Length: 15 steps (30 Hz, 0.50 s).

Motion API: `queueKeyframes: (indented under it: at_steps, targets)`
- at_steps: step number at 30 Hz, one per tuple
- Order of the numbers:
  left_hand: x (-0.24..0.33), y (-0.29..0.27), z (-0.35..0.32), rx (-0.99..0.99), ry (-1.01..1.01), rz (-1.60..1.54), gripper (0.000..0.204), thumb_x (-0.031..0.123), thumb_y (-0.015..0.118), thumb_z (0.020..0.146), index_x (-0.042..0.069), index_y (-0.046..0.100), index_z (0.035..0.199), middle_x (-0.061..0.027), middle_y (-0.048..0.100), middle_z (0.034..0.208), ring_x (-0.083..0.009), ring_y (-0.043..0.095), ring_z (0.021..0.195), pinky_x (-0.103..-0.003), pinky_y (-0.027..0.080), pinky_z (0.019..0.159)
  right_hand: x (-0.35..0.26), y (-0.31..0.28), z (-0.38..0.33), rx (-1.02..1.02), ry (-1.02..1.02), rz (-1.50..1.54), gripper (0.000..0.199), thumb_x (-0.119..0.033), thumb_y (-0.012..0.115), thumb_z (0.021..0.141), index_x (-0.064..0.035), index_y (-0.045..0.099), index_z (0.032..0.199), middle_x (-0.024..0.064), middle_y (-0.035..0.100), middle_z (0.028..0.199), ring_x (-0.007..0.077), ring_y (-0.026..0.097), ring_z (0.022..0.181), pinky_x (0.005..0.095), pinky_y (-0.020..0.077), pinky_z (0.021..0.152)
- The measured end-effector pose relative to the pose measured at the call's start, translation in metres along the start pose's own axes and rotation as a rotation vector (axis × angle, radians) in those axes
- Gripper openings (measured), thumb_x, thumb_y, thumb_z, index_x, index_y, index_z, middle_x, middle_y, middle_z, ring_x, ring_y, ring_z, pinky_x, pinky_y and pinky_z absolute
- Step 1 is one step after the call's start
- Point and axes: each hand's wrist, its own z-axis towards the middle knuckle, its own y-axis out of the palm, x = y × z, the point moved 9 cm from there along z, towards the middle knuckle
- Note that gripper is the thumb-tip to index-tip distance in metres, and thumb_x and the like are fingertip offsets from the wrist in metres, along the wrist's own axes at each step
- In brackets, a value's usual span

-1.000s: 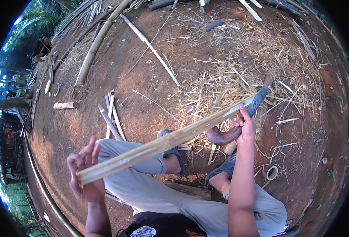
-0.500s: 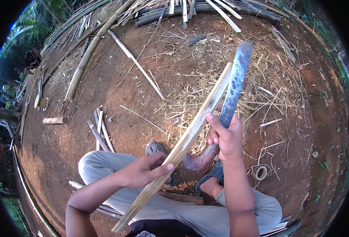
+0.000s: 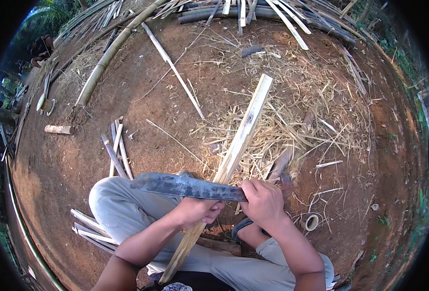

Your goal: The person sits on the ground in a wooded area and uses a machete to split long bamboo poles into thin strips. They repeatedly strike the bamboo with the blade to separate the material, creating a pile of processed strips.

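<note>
My left hand [image 3: 197,211] is closed round a split bamboo strip [image 3: 241,138] just below its middle. The strip slants up and away, its pale inner face upward, with its near end against my lap. My right hand [image 3: 264,202] grips a machete [image 3: 185,186] where the blade meets the handle. The dark, mottled blade lies crosswise over the strip and points left, just above my left fingers and over my left knee. My right fist hides part of the handle; its brown curved end shows dimly beyond the knuckles.
Curly bamboo shavings [image 3: 292,131] are heaped beyond my hands. A bamboo ring [image 3: 311,222] lies right of my foot, and a short cut piece [image 3: 59,129] at the left. Split strips [image 3: 95,228] lie beside my left knee. Long poles [image 3: 209,18] are piled at the back.
The machete has swung from pointing up and away to lying leftward across the strip. My right hand has left the strip's upper part and moved lower; the strip stands more steeply.
</note>
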Motion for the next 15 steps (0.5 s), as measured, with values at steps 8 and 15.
queueKeyframes:
  at_steps: [8, 15]
  targets:
    - [0.019, 0.016, 0.003, 0.128, 0.185, 0.437, 0.019, 0.022, 0.054, 0.101, 0.004, 0.054, 0.095, 0.0047, 0.048, 0.062, -0.0047, 0.043, 0.05, -0.026, 0.036, 0.044, 0.04, 0.011, 0.016, 0.036, 0.135, 0.01, 0.004, -0.007, 0.064, 0.074, -0.0046, 0.062, 0.076, 0.0141, 0.063, 0.071, 0.0345, 0.066, 0.063, 0.0442, 0.0529, 0.058]
    - [-0.01, 0.029, 0.01, 0.071, -0.014, 0.336, 0.03, 0.033, 0.052, 0.102, 0.006, 0.045, 0.091, 0.0011, 0.046, 0.066, -0.0054, 0.043, 0.051, -0.023, 0.039, 0.043, 0.146, -0.03, 0.029, 0.103, 0.56, -0.183, 0.011, -0.008, 0.065, 0.08, -0.0008, 0.072, 0.086, 0.0158, 0.068, 0.068, 0.0294, 0.067, 0.057, 0.04, 0.0555, 0.058]
